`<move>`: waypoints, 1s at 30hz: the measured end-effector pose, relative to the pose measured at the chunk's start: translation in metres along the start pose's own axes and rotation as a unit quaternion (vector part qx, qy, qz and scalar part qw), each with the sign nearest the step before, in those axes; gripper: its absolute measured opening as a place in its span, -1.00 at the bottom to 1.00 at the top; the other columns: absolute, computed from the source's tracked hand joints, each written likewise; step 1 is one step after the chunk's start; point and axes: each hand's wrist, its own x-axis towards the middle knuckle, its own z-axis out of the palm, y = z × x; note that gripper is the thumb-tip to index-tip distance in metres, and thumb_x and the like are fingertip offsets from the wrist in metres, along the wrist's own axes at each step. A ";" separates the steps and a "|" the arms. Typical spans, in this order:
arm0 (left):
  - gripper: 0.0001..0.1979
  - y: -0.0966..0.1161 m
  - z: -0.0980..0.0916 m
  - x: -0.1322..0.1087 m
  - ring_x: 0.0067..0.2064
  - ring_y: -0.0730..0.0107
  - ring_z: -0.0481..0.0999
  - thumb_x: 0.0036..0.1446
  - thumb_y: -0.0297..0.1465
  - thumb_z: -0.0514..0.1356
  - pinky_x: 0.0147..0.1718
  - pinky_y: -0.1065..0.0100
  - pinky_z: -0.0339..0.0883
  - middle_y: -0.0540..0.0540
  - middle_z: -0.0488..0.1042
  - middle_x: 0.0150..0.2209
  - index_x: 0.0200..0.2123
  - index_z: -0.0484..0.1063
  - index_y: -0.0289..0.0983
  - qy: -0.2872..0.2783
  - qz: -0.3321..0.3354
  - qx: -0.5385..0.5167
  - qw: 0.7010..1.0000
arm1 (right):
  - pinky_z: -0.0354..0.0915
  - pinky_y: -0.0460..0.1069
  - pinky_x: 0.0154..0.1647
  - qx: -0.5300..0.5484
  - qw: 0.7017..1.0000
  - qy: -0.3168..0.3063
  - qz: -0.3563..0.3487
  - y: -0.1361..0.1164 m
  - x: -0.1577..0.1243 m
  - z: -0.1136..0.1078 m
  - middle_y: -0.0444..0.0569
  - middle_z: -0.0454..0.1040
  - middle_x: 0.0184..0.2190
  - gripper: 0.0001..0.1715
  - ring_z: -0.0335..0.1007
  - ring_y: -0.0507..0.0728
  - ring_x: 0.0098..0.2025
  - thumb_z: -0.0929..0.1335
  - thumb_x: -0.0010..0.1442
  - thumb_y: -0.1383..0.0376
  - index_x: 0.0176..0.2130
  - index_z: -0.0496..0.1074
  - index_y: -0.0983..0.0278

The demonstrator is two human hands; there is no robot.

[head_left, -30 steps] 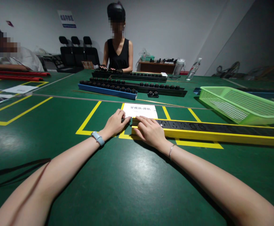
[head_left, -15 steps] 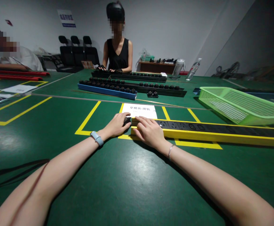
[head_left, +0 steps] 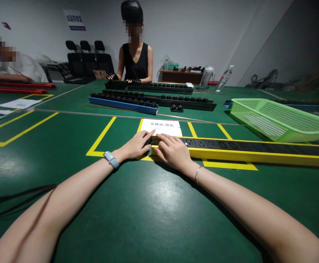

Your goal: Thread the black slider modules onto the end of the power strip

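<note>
A long yellow power-strip rail runs from the middle to the right edge, with black socket modules along its channel. My right hand is closed around the rail near its left end, fingers over the top and thumb on the near side. At that open end, my left hand pinches a black socket module, mostly covered by the fingers. The module sits against the rail's mouth; how far it is inside cannot be seen. Under the rail's far side lies a white paper label.
A green plastic basket stands behind the rail on the right. Beyond the table seam lie a blue rail, dark rails with black modules and two loose modules. A co-worker sits opposite; another person leans in at far left.
My left hand has brought the black module slightly right, up to the rail's end, and its index finger now stretches out. My right hand keeps its hold on the rail.
</note>
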 end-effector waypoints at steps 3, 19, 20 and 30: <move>-0.35 0.002 0.000 0.000 0.07 0.17 0.31 0.23 -0.27 0.04 0.13 0.09 0.20 -0.18 0.29 0.02 0.34 -0.10 -0.15 0.016 0.013 -0.007 1.000 | 0.23 0.13 0.09 -0.001 1.000 -0.001 0.000 0.000 0.000 0.000 0.13 0.38 0.12 -0.71 0.27 0.23 0.15 0.23 0.31 0.17 -0.19 0.43 0.29; -0.50 0.002 -0.004 0.000 0.08 0.19 0.35 0.17 -0.16 0.14 0.11 0.15 0.26 -0.16 0.33 0.03 0.14 0.23 -0.20 0.068 -0.013 -0.077 0.995 | 0.24 0.12 0.08 0.002 1.000 -0.001 0.001 0.000 -0.001 0.001 0.11 0.39 0.12 -0.72 0.28 0.22 0.14 0.23 0.31 0.17 -0.20 0.43 0.28; -0.51 0.003 -0.004 0.000 0.08 0.20 0.36 0.18 -0.16 0.13 0.11 0.16 0.26 -0.16 0.34 0.02 0.13 0.24 -0.20 0.076 -0.015 -0.080 0.994 | 0.23 0.12 0.08 0.002 1.000 -0.002 0.001 0.000 -0.001 0.000 0.10 0.39 0.12 -0.72 0.28 0.22 0.14 0.23 0.31 0.17 -0.20 0.43 0.28; -0.55 0.006 -0.009 -0.003 0.06 0.21 0.37 0.19 -0.12 0.11 0.10 0.19 0.26 -0.15 0.37 -0.01 0.08 0.29 -0.20 0.090 0.015 -0.128 0.988 | 0.24 0.12 0.07 -0.003 1.000 0.000 0.000 0.000 -0.001 0.001 0.10 0.38 0.12 -0.71 0.27 0.23 0.14 0.22 0.31 0.17 -0.19 0.43 0.29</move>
